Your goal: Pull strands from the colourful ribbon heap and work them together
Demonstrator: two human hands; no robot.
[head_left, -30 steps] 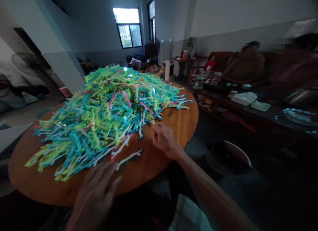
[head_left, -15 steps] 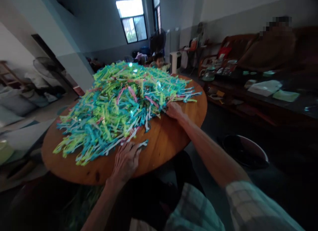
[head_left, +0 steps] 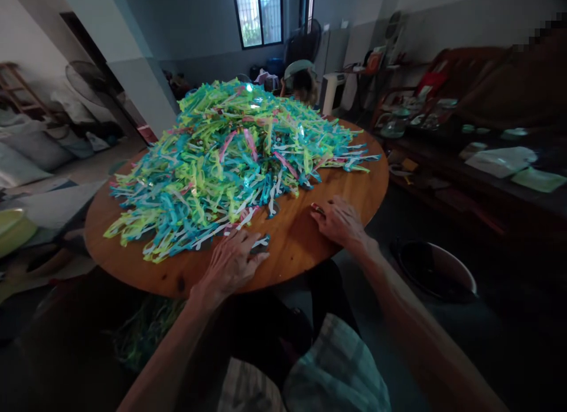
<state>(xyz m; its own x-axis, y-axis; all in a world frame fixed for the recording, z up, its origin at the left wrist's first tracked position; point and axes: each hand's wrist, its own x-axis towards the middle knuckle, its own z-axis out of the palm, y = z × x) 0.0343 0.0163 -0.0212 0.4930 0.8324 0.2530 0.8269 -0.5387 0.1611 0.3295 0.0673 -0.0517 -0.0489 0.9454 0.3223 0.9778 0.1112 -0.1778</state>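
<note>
A big heap of thin plastic strips (head_left: 230, 152), blue, yellow-green, white and pink, covers most of a round wooden table (head_left: 310, 246). My left hand (head_left: 233, 261) lies flat near the table's front edge. Its fingers are stretched out over a white strip (head_left: 262, 242) at the foot of the heap. My right hand (head_left: 340, 221) rests on bare wood to the right of the heap, fingers curled. A small pinkish piece (head_left: 316, 208) shows at its fingertips. What it is stays unclear.
A dark basin (head_left: 436, 270) stands on the floor right of the table. A low table with tea ware (head_left: 487, 164) runs along the right side. Another person (head_left: 302, 81) sits behind the heap. At the left edge sits a green bowl (head_left: 11, 229).
My right hand has pulled back from the heap's edge to bare wood near the front. My left hand settled flat on the white strip. The view dipped lower over the table.
</note>
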